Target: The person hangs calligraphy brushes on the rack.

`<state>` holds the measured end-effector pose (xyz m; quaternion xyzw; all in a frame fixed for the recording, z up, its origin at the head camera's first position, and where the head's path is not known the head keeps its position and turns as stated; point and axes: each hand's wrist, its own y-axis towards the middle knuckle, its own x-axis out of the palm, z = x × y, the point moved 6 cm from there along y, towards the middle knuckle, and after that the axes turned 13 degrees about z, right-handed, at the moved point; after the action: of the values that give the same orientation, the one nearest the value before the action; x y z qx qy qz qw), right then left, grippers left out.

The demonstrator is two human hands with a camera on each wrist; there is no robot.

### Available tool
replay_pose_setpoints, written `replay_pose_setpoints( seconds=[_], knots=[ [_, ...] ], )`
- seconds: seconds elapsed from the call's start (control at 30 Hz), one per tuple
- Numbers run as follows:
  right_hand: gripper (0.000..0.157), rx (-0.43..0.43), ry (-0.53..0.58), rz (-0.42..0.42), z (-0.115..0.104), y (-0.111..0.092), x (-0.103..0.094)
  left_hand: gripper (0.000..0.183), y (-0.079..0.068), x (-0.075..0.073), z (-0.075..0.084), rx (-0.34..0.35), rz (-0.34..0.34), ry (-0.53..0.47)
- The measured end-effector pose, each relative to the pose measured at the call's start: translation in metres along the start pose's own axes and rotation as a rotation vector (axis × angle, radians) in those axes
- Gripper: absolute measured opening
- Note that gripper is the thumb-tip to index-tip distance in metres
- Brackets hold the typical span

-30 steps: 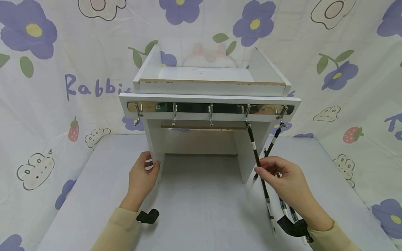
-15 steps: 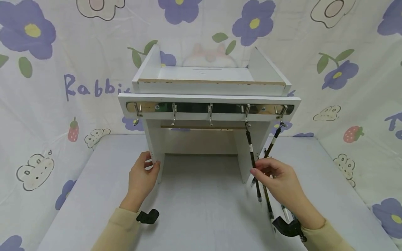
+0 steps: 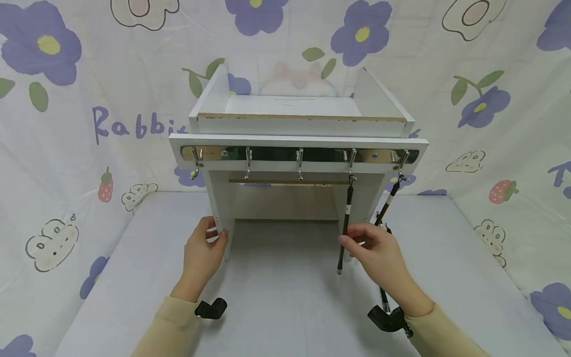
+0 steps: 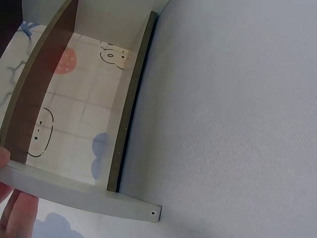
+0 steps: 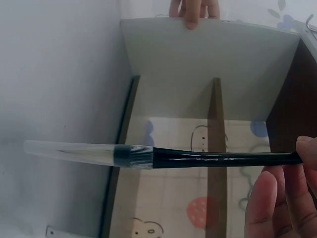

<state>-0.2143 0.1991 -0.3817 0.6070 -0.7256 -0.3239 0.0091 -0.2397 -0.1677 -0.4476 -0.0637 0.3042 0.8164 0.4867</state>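
Observation:
My right hand (image 3: pixel 374 250) pinches the dark handle of a calligraphy brush (image 3: pixel 347 213) between thumb and fingers. Its top end is at the fourth hook (image 3: pixel 352 159) from the left. Through the clear cap in the right wrist view, the brush's pale bristles (image 5: pixel 89 153) show. My left hand (image 3: pixel 202 258) grips the front edge of the left side panel (image 3: pixel 218 198) of a white shelf (image 3: pixel 299 126). From the rightmost hook (image 3: pixel 403 161) hangs a second calligraphy brush (image 3: pixel 389 201), its lower part hidden behind my right hand.
A metal hook rail (image 3: pixel 272 154) runs along the shelf's front board. Its left hook (image 3: pixel 195 161) and two middle hooks hold nothing. More brush ends (image 3: pixel 384 300) show around my right wrist, mostly covered. The white table (image 3: pixel 285 307) extends around the shelf, against a printed cloth (image 3: pixel 53 163).
My right hand has moved left with the brush, which has swung from a slant to nearly upright, its top staying at the hook. The left hand keeps its grip on the panel.

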Motion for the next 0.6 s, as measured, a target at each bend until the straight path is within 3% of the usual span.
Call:
replay_pose_setpoints(
  seconds=[0.23, 0.6],
  knots=[
    [0.024, 0.061, 0.048, 0.019, 0.0041, 0.0032, 0.0067, 0.031, 0.0005, 0.0007, 0.0003, 0.001, 0.004, 0.001],
    [0.026, 0.065, 0.072, 0.026, 0.0051, 0.0029, 0.0102, 0.031, -0.0001, -0.0006, 0.0010, -0.006, -0.001, 0.007]
  ],
)
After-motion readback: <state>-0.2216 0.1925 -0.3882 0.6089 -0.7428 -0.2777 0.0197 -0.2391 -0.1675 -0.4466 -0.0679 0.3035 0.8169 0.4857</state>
